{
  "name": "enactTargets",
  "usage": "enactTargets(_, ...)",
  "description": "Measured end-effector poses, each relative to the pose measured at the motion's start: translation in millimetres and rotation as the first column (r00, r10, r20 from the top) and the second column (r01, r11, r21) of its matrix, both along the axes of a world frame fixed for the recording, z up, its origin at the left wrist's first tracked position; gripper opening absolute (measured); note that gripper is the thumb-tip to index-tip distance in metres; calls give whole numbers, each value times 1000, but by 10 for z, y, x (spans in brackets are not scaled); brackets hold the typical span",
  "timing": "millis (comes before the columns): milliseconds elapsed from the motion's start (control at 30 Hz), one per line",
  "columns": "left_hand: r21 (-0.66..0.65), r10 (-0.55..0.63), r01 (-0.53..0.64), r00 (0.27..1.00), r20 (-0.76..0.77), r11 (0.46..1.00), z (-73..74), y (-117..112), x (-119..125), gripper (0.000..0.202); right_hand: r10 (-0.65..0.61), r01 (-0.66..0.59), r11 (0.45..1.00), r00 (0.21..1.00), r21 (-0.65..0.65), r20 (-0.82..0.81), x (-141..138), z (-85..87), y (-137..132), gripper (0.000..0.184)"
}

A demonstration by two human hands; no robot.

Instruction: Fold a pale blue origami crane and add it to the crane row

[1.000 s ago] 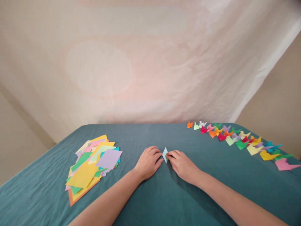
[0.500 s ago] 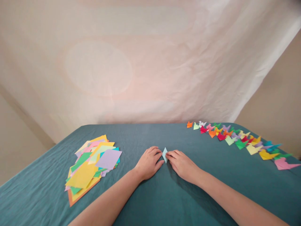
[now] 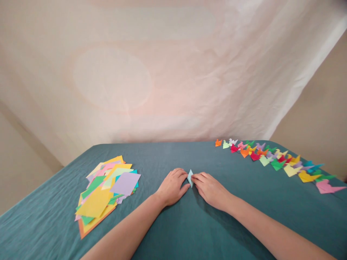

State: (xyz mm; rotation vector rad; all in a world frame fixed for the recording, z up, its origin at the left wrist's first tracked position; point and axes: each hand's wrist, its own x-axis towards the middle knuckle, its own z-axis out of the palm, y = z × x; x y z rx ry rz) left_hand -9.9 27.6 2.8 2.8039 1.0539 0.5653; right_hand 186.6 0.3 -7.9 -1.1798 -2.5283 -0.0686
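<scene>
Folding seems to be the work in hand, and it looks partway through on one small piece. The pale blue paper (image 3: 190,176) sits near the middle of the desk (image 3: 168,231), between the two hands, creased down into a narrow diamond standing point away from the person. The right hand (image 3: 213,189) has its fingers pinched on the right side of that diamond, with the thumb mostly out of sight behind them. The left hand (image 3: 172,186) lies at the opposite edge, its fingers bent and its thumb set apart from them near the lower point; whether they grip the paper or only rest against it, I cannot tell.

As for what is done, a crowd of folded birds (image 3: 307,177) stands along the right side of the desk, from an orange bird (image 3: 218,143) near the back edge to a pink bird (image 3: 326,187) close to the right. Judged against these, the blue piece has its main shape narrowed, but no neck or tail shows on it, so the later folds are probably left to do. How many layers it has is too small to make out.

Well apart on the left is a spread pile of loose sheets (image 3: 93,206), with a purple sheet (image 3: 125,183) lying on top at its right side; these are flat and look unfolded, so plenty of paper appears untouched.
</scene>
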Motion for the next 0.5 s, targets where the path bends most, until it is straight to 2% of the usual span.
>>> enactTargets(500, -14, -94, 94, 995, -41, 995, 19, -3, -13, 43, 6, -6, 1000, 1000, -5, -5, -4, 2, -7, 29)
